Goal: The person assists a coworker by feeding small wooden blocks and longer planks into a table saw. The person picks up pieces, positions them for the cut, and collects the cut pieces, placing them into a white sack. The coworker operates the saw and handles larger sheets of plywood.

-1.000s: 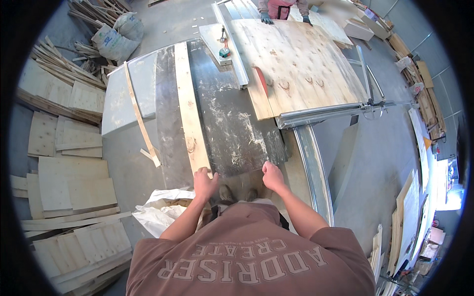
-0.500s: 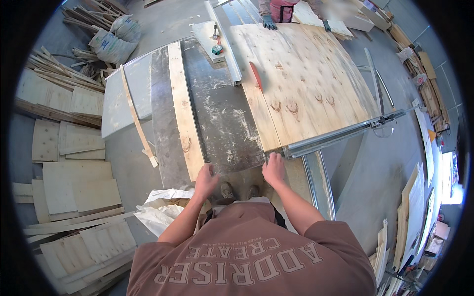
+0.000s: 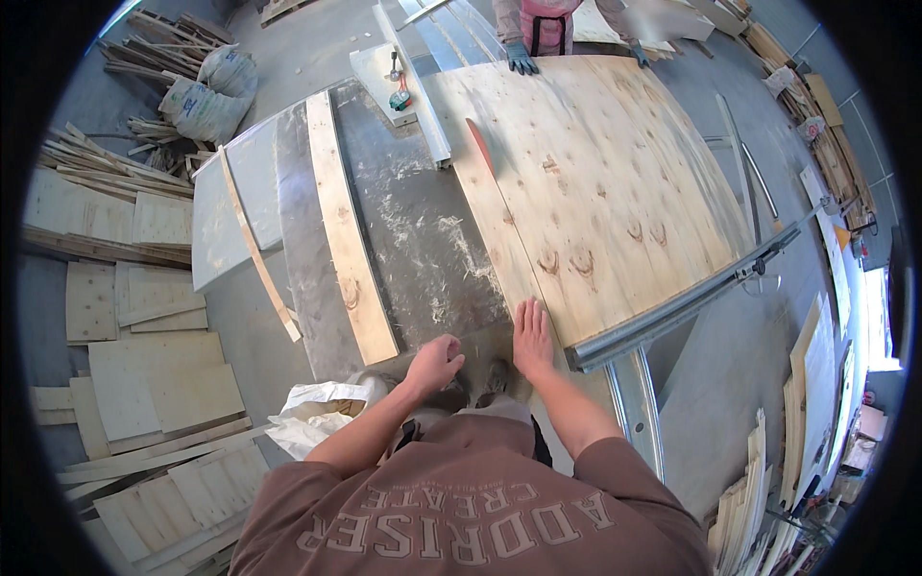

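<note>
A large plywood sheet (image 3: 615, 192) lies on a saw table (image 3: 413, 221). A seam runs from its near edge up to a red, upright blade guard (image 3: 479, 144), setting off a narrow plywood strip (image 3: 504, 240) on the left. My right hand (image 3: 533, 336) lies flat with fingers stretched over the strip's near end. My left hand (image 3: 437, 363) is loosely curled in front of my body, apart from the wood, with nothing visible in it. Across the table, a co-worker's gloved hand (image 3: 521, 60) rests at the sheet's far edge, and the other glove (image 3: 641, 56) is near its far right corner.
A metal fence (image 3: 423, 106) stands left of the strip. A loose board (image 3: 348, 250) lies on the table's left part. A metal rail (image 3: 672, 312) runs along the sheet's near edge. A white sack (image 3: 312, 418) stands by my legs; plywood offcuts (image 3: 163, 384) are stacked at left.
The plywood sheet and its rail have come closer to me. My right hand has flattened onto the strip's end, while my left has moved right and lower, away from the loose board's end.
</note>
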`<action>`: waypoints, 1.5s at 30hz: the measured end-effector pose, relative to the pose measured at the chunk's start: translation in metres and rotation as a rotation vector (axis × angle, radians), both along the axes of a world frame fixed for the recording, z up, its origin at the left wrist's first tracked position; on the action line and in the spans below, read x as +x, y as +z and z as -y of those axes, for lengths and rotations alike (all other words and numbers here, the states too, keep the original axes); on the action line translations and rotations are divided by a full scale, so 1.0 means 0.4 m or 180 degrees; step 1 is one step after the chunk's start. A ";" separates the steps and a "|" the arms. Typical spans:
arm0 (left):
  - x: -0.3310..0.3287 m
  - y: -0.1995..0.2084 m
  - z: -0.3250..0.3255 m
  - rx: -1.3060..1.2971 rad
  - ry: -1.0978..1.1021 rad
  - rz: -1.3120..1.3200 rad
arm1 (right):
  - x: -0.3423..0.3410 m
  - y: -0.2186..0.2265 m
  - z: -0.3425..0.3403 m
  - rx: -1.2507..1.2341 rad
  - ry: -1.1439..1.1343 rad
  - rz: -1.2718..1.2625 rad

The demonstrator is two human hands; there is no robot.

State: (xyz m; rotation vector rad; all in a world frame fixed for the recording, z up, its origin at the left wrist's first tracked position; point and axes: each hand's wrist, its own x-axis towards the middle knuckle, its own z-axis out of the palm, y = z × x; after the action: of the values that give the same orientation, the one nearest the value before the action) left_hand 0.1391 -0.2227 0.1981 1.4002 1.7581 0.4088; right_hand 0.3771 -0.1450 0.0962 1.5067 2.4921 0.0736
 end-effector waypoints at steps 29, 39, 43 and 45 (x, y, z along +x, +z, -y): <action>0.282 -0.396 -0.294 -0.1589 0.0891 0.1336 | 0.228 -0.127 0.371 0.0326 -0.0541 -0.0328; 0.359 -0.440 -0.243 -0.2211 0.1352 0.2418 | 0.374 -0.093 0.575 -0.0393 -0.0676 -0.0339; 0.412 -0.468 -0.051 -0.2810 0.0701 0.2826 | 0.486 0.001 0.766 -0.0063 -0.0460 -0.0196; 0.440 -0.357 -0.007 -0.3196 0.0344 0.2698 | 0.522 0.023 0.866 -0.0064 -0.0764 0.0099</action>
State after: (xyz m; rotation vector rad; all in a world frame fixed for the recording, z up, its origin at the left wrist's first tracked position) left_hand 0.3149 -0.2199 0.0554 0.3103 1.0375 0.0896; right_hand 0.5858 -0.4915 0.1053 1.7686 2.2622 0.0312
